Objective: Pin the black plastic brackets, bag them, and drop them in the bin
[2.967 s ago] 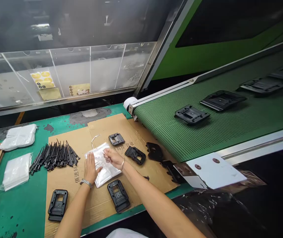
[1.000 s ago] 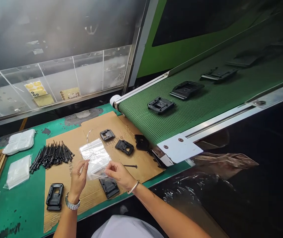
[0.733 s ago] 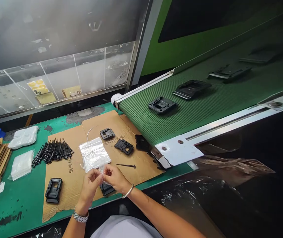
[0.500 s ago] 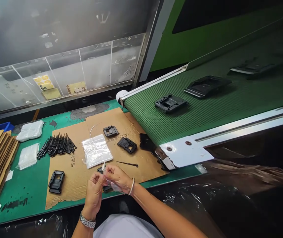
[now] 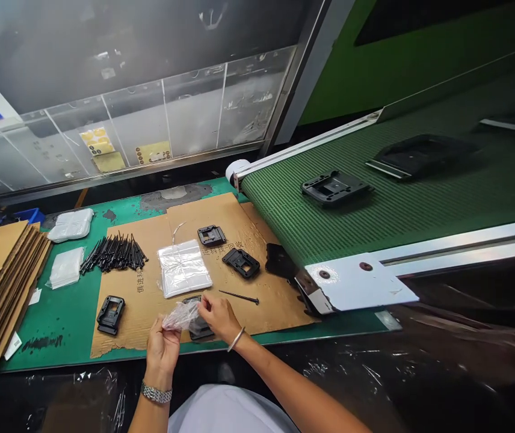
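Observation:
Stretched between my hands is a crumpled clear plastic bag [image 5: 180, 316]. My left hand [image 5: 162, 346] pinches its left end, and my right hand [image 5: 221, 317] grips the right end. Partly hidden behind the bag lies a black plastic frame [image 5: 201, 329] on the cardboard sheet [image 5: 149, 328]. Just beyond my hands rests a stack of flat clear bags [image 5: 185, 269]. A single long black screw-like pin [image 5: 239, 297] lies to the right of them. Two more black frames, one nearer [image 5: 240, 263] and one farther [image 5: 211, 235], sit behind it, and another frame [image 5: 111, 314] lies at the left.
A heap of black pins [image 5: 115, 252] and two packs of bags, one nearer [image 5: 66, 267] and one farther [image 5: 71, 225], lie at the left. Cardboard sheets [image 5: 5, 288] are stacked beyond them. On the right, a green conveyor belt [image 5: 284, 222] carries several black parts [image 5: 336, 187].
My hands have moved apart, and the bag that was bunched between my fingers is now spread out between them. The camera view has turned somewhat to the left.

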`<state>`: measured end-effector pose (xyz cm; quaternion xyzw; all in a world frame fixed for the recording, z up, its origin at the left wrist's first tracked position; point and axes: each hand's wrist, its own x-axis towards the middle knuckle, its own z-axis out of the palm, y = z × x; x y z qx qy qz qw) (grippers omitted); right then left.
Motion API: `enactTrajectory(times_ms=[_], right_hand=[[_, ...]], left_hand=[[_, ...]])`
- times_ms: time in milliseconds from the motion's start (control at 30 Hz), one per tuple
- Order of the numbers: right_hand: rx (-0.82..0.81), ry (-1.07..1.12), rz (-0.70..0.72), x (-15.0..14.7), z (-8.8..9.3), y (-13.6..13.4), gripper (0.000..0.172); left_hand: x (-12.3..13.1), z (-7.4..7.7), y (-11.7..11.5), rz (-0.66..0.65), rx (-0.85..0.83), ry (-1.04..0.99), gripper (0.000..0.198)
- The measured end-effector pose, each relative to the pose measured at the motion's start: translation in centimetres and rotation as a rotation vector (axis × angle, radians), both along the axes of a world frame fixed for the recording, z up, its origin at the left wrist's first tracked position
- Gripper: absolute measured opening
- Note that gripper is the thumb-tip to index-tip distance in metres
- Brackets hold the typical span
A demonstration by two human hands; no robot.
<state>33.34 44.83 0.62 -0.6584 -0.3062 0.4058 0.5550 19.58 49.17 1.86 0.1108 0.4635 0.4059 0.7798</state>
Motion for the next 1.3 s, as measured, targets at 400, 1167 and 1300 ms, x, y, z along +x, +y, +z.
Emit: enactTrajectory(times_ms=[400, 1167, 1300], right_hand=[[0.058, -0.023, 0.102, -3.2, -0.5, 1.3, 0.028], [-0.156, 0.434, 0.114, -0.3, -4.3, -3.8, 0.030], [0.094, 1.108, 0.204, -0.7, -1.1, -5.7, 0.015]], left_hand=[[0.6, -3.6, -0.3, -0.077, 0.595, 0.809, 0.038], [-5.5, -9.7, 1.3, -0.453, 0.959, 1.542, 0.028], [-5.0, -8.9, 1.4, -0.513, 0.930, 1.473, 0.025]])
